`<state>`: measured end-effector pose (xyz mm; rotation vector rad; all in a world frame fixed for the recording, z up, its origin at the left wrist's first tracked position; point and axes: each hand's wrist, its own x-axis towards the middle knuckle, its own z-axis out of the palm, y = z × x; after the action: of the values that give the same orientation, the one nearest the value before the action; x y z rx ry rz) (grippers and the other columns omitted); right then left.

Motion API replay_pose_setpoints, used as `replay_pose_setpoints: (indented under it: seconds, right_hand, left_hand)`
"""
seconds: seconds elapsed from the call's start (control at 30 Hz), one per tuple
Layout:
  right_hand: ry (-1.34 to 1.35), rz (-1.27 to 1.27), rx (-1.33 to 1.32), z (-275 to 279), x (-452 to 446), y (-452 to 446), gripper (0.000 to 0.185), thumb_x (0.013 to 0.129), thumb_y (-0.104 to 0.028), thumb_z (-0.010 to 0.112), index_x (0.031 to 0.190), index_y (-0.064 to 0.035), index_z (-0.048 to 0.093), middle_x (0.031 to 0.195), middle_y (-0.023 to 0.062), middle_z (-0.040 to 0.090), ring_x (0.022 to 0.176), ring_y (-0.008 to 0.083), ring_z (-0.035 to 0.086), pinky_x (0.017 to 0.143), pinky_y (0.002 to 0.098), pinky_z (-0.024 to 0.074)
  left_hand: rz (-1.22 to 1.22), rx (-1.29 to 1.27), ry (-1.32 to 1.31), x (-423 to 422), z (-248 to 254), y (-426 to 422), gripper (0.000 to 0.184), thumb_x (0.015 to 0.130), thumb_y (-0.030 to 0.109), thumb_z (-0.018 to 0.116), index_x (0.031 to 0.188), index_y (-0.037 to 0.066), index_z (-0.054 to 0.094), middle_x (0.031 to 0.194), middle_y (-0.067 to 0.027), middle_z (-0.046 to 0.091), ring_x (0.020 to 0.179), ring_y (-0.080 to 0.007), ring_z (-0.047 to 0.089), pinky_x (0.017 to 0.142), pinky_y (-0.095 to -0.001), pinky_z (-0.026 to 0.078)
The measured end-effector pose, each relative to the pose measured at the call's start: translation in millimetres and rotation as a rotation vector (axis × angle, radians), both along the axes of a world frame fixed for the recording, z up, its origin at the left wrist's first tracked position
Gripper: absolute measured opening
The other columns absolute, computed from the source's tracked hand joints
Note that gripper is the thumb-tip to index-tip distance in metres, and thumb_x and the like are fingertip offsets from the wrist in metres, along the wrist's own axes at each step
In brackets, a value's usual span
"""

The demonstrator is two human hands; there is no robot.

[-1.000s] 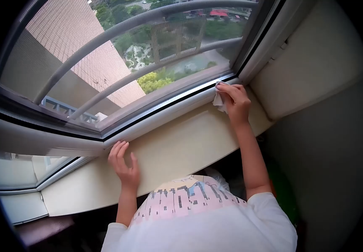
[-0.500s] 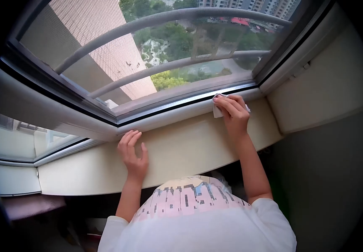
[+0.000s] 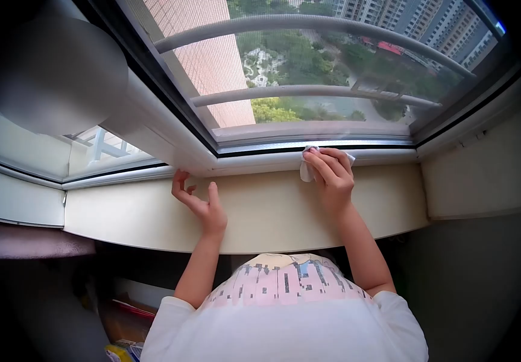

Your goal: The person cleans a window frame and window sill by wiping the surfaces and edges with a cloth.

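Observation:
My right hand (image 3: 333, 176) pinches a crumpled white cloth (image 3: 306, 171) against the lower rail of the white window frame (image 3: 260, 161). One end of the cloth hangs below my fingertips, and another part shows beside my knuckles. My left hand (image 3: 201, 204) holds nothing; its fingers are apart and slightly bent. Its fingertips reach the underside of the frame, just left of the corner post, though whether they press on it I cannot tell. Below both hands runs the cream window sill (image 3: 266, 208).
Beyond the window screen (image 3: 309, 111) are curved grey guard rails (image 3: 309, 23). A side window (image 3: 107, 145) adjoins at left, and a wall (image 3: 483, 175) bounds the right. A blurred round patch covers the upper left. Boxes and packets (image 3: 125, 320) lie below the sill.
The view has turned left, shifting the window rightward. Along the rail, my right hand has moved left with the cloth, away from the right corner. My left hand has shifted left past the corner post.

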<state>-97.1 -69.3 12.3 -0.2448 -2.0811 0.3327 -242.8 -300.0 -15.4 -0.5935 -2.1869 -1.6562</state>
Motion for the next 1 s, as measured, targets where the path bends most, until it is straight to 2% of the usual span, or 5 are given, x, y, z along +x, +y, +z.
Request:
replay_pose_setpoints:
  seconds: [0.33,0.43,0.77,0.87,1.0]
  right_hand:
    - [0.022,0.182,0.129,-4.1,-68.4,-56.9,0.034,0.069,-0.001,0.073,0.103,-0.0037,0.075,0.097,0.0047,0.074,0.091,0.022,0.066,0.078,0.0344,0.0561]
    - [0.035,0.203,0.14,-3.0,-89.6,-76.9,0.031,0.07,-0.002,0.073,0.101,-0.003,0.075,0.094,0.0047,0.073,0.089,0.0212,0.066,0.076,0.0336,0.0558]
    - [0.101,0.184,0.071,-7.8,-114.0,-110.5,0.027,0.071,0.003,0.076,0.097,-0.0018,0.073,0.086,0.0061,0.07,0.084,0.0222,0.065,0.069,0.0338,0.0538]
    - [0.128,0.158,0.014,-5.9,-109.2,-120.2,0.024,0.074,0.003,0.076,0.098,-0.0029,0.073,0.085,0.0065,0.07,0.082,0.0227,0.064,0.069,0.033,0.0539]
    - [0.269,0.124,-0.506,11.5,-107.7,-141.2,0.023,0.079,0.004,0.078,0.1,-0.0055,0.074,0.092,0.007,0.071,0.088,0.0232,0.067,0.075,0.0333,0.0559]
  left_hand:
    - [-0.072,0.199,-0.311,-4.4,-5.4,-5.4,0.063,0.085,-0.005,0.054,0.144,0.006,0.037,0.144,-0.0095,0.041,0.133,-0.0206,0.042,0.095,-0.0305,0.041]
    - [-0.098,0.176,-0.334,-2.8,-4.0,-9.9,0.065,0.086,0.0,0.056,0.147,0.007,0.033,0.145,-0.0087,0.041,0.135,-0.022,0.041,0.107,-0.0396,0.032]
    - [-0.135,0.172,-0.319,-1.5,-10.0,-8.2,0.069,0.087,0.0,0.057,0.149,0.003,0.028,0.148,-0.0134,0.038,0.137,-0.0244,0.039,0.105,-0.0377,0.034]
    - [-0.149,0.153,-0.293,1.2,-9.3,-5.2,0.071,0.087,-0.001,0.057,0.15,0.003,0.026,0.151,-0.014,0.034,0.14,-0.0261,0.035,0.106,-0.0386,0.033]
    - [-0.192,0.175,-0.361,-3.3,-7.6,-10.3,0.073,0.086,-0.002,0.057,0.151,0.002,0.024,0.153,-0.0146,0.03,0.143,-0.0287,0.031,0.111,-0.0405,0.03]
